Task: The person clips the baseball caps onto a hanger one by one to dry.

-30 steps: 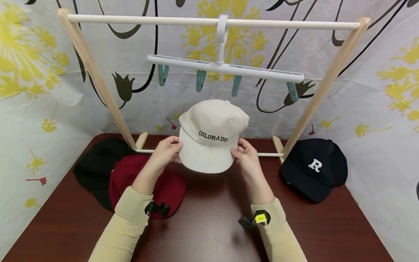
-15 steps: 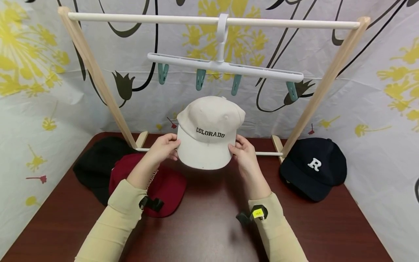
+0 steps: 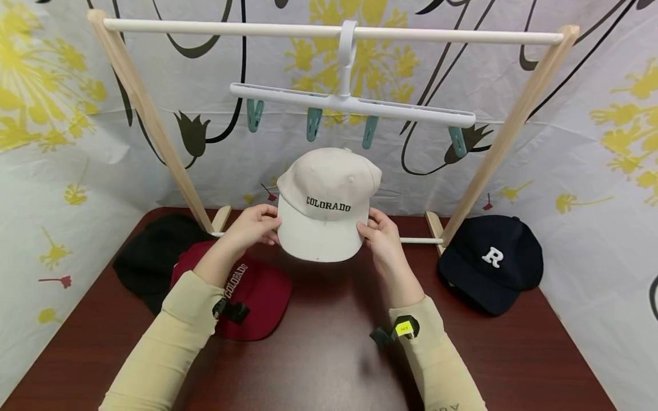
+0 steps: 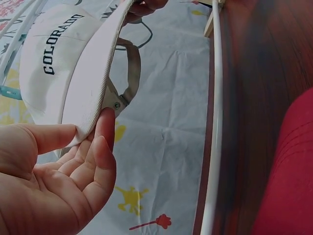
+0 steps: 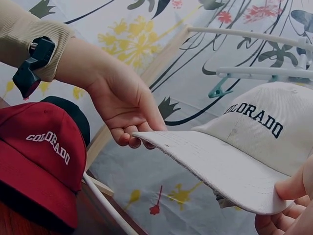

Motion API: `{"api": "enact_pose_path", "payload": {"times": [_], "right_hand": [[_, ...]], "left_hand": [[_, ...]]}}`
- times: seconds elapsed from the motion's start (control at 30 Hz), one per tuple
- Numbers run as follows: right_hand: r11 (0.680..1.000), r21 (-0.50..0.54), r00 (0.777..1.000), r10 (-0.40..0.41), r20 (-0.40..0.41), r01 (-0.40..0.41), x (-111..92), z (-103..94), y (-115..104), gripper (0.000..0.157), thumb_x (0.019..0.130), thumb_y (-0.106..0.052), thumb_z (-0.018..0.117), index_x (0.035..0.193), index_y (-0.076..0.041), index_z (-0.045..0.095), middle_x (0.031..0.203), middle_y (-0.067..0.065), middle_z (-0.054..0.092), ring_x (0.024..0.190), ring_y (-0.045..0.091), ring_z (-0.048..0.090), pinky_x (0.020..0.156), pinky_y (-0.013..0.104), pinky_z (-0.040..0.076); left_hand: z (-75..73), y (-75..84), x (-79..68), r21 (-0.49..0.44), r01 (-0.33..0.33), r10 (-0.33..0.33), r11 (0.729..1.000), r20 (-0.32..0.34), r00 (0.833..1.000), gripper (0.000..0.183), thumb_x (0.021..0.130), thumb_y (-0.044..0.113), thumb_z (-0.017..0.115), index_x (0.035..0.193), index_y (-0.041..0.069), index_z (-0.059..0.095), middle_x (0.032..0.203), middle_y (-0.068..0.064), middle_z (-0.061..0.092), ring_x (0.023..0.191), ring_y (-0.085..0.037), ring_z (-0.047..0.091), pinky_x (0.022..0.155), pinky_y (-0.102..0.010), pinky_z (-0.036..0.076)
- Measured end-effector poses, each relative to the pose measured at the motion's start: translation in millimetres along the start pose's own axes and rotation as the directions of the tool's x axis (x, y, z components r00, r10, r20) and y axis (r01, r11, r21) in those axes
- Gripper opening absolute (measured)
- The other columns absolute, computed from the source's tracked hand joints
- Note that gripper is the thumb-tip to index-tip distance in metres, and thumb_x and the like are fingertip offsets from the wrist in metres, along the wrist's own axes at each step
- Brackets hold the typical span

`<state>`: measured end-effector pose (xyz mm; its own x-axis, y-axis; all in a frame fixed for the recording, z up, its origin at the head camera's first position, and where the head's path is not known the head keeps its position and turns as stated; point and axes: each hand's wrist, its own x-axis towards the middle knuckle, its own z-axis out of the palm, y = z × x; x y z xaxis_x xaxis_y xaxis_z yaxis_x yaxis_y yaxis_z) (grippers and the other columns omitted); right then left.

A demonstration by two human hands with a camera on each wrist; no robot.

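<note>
A white baseball cap (image 3: 329, 182) with COLORADO in dark letters is held up in front of the rack, brim toward me. My left hand (image 3: 253, 226) pinches one side of the brim, thumb on top and fingers beneath, as the left wrist view shows. On the opposite brim edge, my right hand (image 3: 381, 235) pinches in the same way. Above the cap, a white hanger (image 3: 349, 104) with several teal clips (image 3: 313, 124) hangs from the rack's bar. The cap's crown is just below the clips, apart from them.
A wooden rack with a white top bar (image 3: 216, 27) stands at the back of the dark red-brown table (image 3: 329, 354). At left lie a red COLORADO cap (image 3: 262, 297) and a black cap (image 3: 154, 257). A navy cap with an R (image 3: 493, 262) lies at right.
Both hands have raised the white cap slightly and shifted it a little left. My left forearm has swung outward, uncovering more of the red cap's lettering.
</note>
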<state>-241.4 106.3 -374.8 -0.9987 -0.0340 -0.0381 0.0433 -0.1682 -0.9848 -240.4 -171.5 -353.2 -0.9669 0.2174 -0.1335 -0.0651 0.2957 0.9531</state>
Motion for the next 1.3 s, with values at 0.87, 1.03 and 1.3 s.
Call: {"api": "enact_pose_path", "payload": {"times": [0.87,1.03,1.3], "right_hand": [[1.0,0.005,1.0,-0.001,0.007,0.001,0,-1.4,-4,0.039,0.098,0.001,0.051,0.136,0.002,0.044,0.108,0.011,0.065,0.087,0.012,0.061,0.07,0.027,0.05],[1.0,0.01,1.0,-0.009,0.007,0.008,0,-1.4,-5,0.039,0.097,0.002,0.051,0.135,0.002,0.045,0.104,0.008,0.065,0.086,0.012,0.061,0.07,0.027,0.05],[1.0,0.011,1.0,-0.006,0.0,0.006,-1,-2.7,-3,0.039,0.097,0.002,0.051,0.135,0.002,0.045,0.106,0.009,0.066,0.087,0.013,0.062,0.07,0.027,0.05]], "left_hand": [[-29.1,26.3,9.7,0.148,-0.018,-0.007,0.989,0.165,0.986,0.049,0.099,0.024,0.055,0.135,-0.004,0.04,0.107,-0.019,0.066,0.092,-0.031,0.066,0.088,-0.047,0.048],[-32.1,33.3,12.0,0.173,-0.031,0.005,0.984,0.145,0.989,0.05,0.099,0.027,0.054,0.136,-0.005,0.04,0.113,-0.023,0.063,0.098,-0.035,0.064,0.09,-0.048,0.047],[-27.5,52.0,17.5,0.205,-0.052,0.059,0.977,-0.026,0.998,0.054,0.099,0.035,0.054,0.137,-0.001,0.043,0.132,-0.021,0.051,0.114,-0.033,0.055,0.095,-0.049,0.043]]}}
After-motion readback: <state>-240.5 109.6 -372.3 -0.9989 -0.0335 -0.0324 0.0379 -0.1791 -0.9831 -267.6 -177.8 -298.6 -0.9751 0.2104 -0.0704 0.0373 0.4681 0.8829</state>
